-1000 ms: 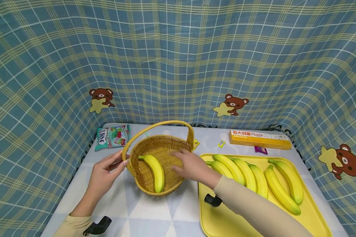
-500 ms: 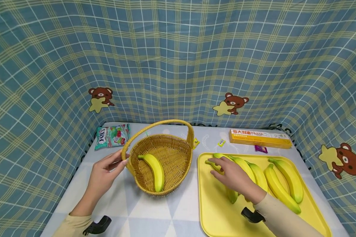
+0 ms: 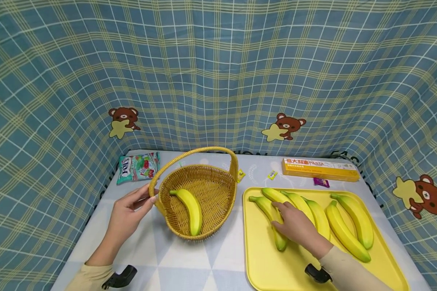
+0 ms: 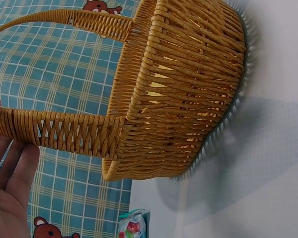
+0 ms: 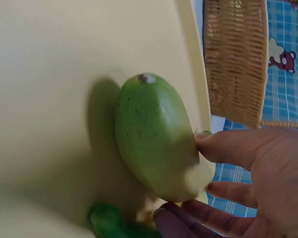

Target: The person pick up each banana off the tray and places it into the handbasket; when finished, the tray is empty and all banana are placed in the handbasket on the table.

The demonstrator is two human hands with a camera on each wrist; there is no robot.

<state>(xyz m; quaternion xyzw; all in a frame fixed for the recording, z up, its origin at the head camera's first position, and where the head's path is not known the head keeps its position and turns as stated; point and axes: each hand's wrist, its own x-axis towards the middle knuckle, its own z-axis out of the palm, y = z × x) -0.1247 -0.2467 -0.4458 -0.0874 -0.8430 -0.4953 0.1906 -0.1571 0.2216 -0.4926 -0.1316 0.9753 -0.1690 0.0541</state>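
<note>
Right hand (image 3: 295,226) grips a banana (image 3: 271,214) on the tray (image 3: 262,266). Left hand (image 3: 125,214), fingers straight, touches the basket (image 3: 218,190) rim; one banana lies inside.

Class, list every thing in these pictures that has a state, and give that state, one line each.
Woven wicker basket: upright, holding one banana.
Yellow banana in the basket: lying loose.
Left hand: touching the basket's handle base.
Right hand: fingers closing round the leftmost banana.
Leftmost green-tipped banana: lying on the tray.
Yellow plastic tray: flat, holding five bananas.
</note>
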